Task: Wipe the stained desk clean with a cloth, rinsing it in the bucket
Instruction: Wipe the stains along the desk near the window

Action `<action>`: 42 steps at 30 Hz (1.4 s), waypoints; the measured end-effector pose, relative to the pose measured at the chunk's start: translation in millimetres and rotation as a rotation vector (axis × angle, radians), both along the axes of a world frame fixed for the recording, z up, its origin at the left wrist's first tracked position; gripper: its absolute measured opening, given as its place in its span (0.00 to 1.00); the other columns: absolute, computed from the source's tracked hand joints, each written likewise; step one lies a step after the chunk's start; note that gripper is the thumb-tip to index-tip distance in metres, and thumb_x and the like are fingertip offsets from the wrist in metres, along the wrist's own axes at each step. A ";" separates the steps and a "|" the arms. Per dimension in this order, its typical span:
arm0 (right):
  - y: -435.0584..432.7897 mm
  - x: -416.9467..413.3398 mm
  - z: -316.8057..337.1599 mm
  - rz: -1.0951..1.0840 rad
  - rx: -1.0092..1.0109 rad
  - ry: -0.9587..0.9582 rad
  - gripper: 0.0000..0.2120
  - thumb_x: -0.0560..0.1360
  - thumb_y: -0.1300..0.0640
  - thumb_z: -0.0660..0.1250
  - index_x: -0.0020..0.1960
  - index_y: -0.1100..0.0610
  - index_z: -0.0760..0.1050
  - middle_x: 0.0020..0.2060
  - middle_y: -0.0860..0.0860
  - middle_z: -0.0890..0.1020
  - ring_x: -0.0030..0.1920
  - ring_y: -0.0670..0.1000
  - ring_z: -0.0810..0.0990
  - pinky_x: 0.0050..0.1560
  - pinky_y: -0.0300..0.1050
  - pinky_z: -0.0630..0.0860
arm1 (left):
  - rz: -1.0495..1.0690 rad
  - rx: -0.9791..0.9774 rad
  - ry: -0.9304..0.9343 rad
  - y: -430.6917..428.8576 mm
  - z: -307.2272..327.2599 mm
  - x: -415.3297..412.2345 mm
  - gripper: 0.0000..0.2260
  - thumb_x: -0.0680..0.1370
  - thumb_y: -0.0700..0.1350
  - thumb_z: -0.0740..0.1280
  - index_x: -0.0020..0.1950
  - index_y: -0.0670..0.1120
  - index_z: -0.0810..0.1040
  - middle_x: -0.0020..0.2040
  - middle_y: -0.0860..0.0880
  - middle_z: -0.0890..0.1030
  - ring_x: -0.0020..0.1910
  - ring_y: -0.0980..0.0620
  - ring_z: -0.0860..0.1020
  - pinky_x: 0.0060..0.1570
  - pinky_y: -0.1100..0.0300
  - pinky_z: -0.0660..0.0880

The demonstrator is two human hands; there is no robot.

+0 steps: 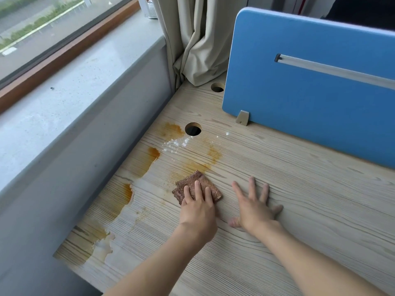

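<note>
With my left grip (197,205) pressing flat, fingers straight, on the brown folded square cloth (193,183) mid-table, I should drive overlapping strokes far-left through the orange-brown stains (154,152), bracing with my released right grip (254,208) spread on the pale wood-grain table (310,199).

One table (299,210) carries one cloth (192,182), two hands, a left hand (197,207) and a right hand (255,210), and one scatter of white powder (175,144). It shows two round holes (193,129) and at least five orange-brown stains (154,152). Behind: one blue divider (310,82), one metal bracket (242,118), one curtain (196,39).
</note>
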State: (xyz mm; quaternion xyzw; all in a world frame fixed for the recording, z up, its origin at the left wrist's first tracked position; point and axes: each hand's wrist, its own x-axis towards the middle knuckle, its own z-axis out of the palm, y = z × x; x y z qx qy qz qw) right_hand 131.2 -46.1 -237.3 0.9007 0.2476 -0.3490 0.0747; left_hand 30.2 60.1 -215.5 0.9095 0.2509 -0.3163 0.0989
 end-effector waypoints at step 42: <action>1.9 5.5 7.8 0.035 -0.009 0.041 0.55 0.70 0.37 0.74 0.78 0.36 0.33 0.77 0.54 0.28 0.76 0.70 0.31 0.66 0.82 0.55 | 0.090 -0.041 0.022 7.5 3.1 50.7 0.32 0.82 0.44 0.53 0.81 0.43 0.40 0.81 0.41 0.36 0.78 0.32 0.41 0.75 0.41 0.57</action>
